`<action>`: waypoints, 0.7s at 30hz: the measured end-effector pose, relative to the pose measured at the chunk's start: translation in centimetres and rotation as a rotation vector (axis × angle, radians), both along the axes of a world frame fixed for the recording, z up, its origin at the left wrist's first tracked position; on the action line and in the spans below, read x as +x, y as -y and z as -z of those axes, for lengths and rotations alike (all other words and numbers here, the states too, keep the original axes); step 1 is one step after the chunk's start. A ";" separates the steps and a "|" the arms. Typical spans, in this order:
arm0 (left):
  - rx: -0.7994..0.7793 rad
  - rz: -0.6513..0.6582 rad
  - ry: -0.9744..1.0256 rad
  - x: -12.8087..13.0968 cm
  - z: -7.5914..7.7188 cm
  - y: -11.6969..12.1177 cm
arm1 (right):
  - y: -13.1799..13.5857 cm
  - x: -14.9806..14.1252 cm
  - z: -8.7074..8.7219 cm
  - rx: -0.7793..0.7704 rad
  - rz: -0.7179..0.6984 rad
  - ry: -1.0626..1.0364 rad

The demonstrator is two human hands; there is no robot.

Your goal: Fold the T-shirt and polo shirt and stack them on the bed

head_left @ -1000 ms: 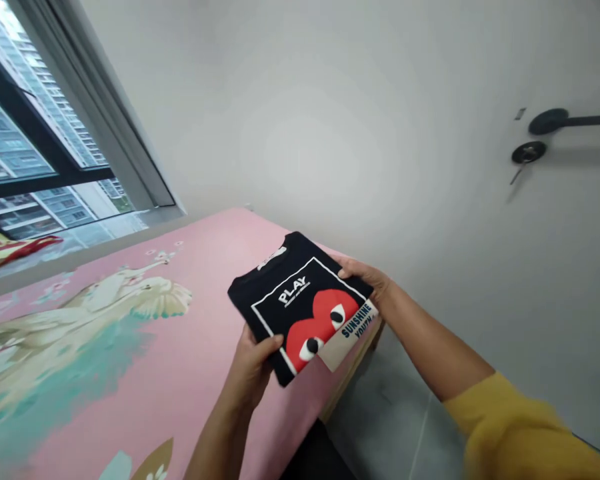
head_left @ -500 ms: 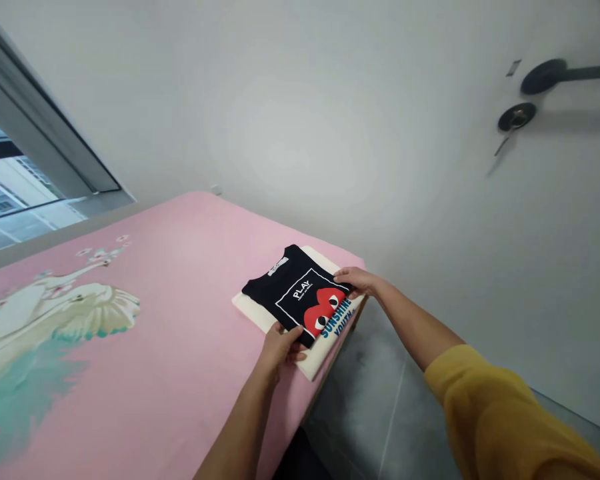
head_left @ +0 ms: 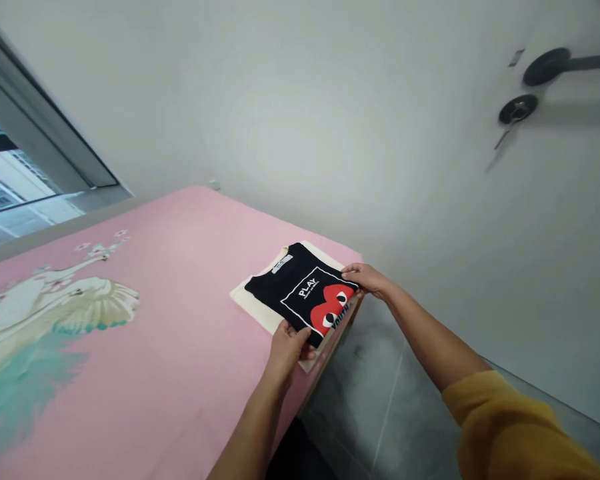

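Head view, items listed by position from the fingers.

Item: black T-shirt (head_left: 307, 290), folded, between the two hands; white frame, word "PLAY" and red heart with eyes on the front, pale neck label at the collar, away from the fingers.
Left hand (head_left: 286, 348): fingers closed on the near left corner, thumb above, corner partly hidden.
Right hand (head_left: 371, 279): fingers gripping the right edge near the hem.
Item: cream garment (head_left: 260, 310), folded, beneath the black one, showing past the left fingers and along the far side; blue lettering, "YOUTH" legible, emerges between the hands, the rest covered.
Support: pink sheet (head_left: 180, 373), under both garments, reaching far left of the left fingers; a printed bird (head_left: 100, 303) lies on that side.
Wooden edge (head_left: 315, 383): just below the left fingers, toward the wearer.
Grey floor (head_left: 375, 407): below the right fingers.
Wall (head_left: 280, 113): beyond both hands, bordering the sheet.
Socket (head_left: 214, 185): low on it, beyond and left of the fingers.
Window (head_left: 10, 180): far left.
Door handle (head_left: 547, 67), lock (head_left: 519, 108) and key (head_left: 505, 135): well right of and above the right fingers.
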State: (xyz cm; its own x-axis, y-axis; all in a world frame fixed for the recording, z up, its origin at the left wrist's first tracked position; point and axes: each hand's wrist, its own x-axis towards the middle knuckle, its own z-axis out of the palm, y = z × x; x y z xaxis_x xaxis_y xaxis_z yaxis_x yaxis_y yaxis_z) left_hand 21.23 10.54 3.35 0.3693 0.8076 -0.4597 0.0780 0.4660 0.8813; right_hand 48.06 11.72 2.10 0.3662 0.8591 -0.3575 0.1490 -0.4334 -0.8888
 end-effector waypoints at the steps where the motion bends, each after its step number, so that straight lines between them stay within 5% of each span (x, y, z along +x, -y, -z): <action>1: 0.004 0.010 -0.010 0.0 -0.1 0.1 | 0.2 0.1 0.1 -0.018 0.001 0.041; 8: -0.009 -0.031 -0.021 -0.2 1.0 1.9 | 1.5 -1.2 -1.1 0.046 0.150 0.496; 13: -0.052 -0.003 -0.006 -0.8 1.8 4.0 | 1.4 -7.1 -1.2 0.355 -0.068 0.868; 17: -0.073 0.098 -0.004 -2.6 3.0 8.1 | 1.3 -11.1 1.4 0.134 -0.262 0.929; 21: -0.160 0.142 -0.008 -7.3 6.0 13.4 | 1.0 -11.9 2.8 0.035 -0.310 0.982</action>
State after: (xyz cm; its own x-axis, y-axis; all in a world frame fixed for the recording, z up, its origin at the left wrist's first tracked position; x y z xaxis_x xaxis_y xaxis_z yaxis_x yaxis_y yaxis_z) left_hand 13.92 -2.81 -2.61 0.4703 0.6644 -0.5809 0.1595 0.5834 0.7964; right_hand 36.12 10.68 -0.66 0.2436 0.9699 0.0071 0.9174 -0.2280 -0.3262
